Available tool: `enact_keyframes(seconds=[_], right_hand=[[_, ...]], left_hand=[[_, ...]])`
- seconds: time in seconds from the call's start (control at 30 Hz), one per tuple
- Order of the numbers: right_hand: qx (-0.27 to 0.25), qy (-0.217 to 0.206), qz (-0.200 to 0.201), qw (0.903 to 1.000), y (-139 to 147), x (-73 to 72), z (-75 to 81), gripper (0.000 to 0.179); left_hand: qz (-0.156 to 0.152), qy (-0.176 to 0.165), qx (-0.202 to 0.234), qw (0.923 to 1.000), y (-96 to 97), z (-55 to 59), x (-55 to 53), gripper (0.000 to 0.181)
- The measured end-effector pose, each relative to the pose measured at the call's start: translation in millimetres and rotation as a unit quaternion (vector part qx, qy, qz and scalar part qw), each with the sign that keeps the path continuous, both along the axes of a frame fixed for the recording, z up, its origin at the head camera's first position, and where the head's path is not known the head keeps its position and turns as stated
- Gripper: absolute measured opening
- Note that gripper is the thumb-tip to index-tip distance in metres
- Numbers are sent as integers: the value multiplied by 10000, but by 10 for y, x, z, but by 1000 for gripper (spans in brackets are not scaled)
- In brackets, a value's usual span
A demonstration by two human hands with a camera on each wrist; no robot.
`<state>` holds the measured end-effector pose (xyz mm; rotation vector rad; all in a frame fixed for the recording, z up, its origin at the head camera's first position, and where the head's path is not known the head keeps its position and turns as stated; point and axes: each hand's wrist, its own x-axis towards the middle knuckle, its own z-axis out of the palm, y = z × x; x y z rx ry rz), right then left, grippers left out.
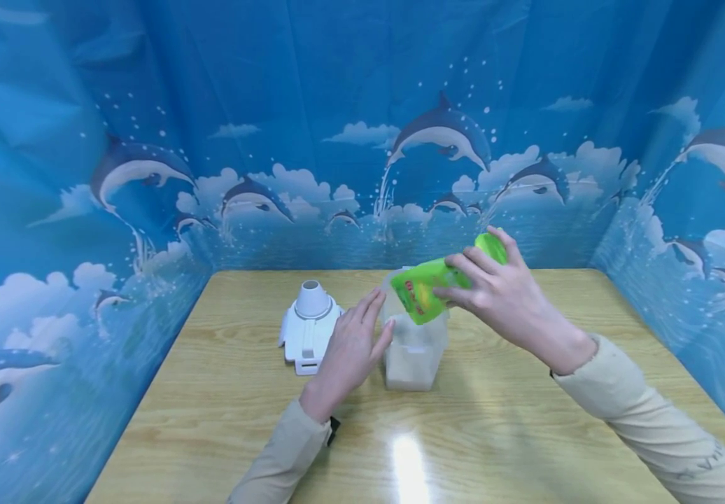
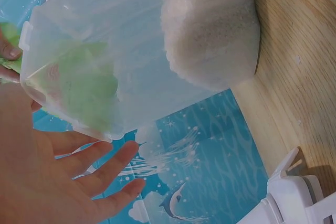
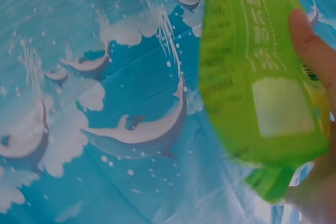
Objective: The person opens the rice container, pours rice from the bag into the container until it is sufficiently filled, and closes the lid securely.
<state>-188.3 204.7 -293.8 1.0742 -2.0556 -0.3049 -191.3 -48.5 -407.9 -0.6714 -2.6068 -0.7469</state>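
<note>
My right hand (image 1: 495, 294) grips a green rice bag (image 1: 422, 290), tilted with its lower end in the mouth of a clear plastic container (image 1: 411, 360). In the right wrist view, the bag (image 3: 236, 66) shows printed lettering and a small pale window, with the thumb against its side. White rice (image 2: 205, 35) fills the bottom of the upright container, and the bag's green end shows through its wall. Beside the container's rim, on the left, my left hand (image 1: 353, 343) has its fingers extended, fingertips right at the rim.
A white lid-like piece with a cone-shaped spout (image 1: 312, 301) lies on the wooden table (image 1: 211, 420), left of the container. Behind and at both sides hangs a blue curtain (image 1: 312, 84) printed with dolphins. A few loose grains lie on the table near the container.
</note>
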Motion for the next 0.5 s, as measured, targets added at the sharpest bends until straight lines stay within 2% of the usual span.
enact_keyframes(seconds=[0.27, 0.37, 0.5], right_hand=[[-671, -722, -676, 9928, 81, 37, -167, 30], [-983, -1004, -853, 9864, 98, 62, -229, 35], [-1487, -1420, -1091, 9725, 91, 105, -307, 37]], left_hand=[[-16, -76, -40, 10000, -1, 5, 8, 59], [-14, -93, -34, 10000, 1, 10, 11, 59], [-14, -67, 4, 10000, 2, 11, 12, 58]])
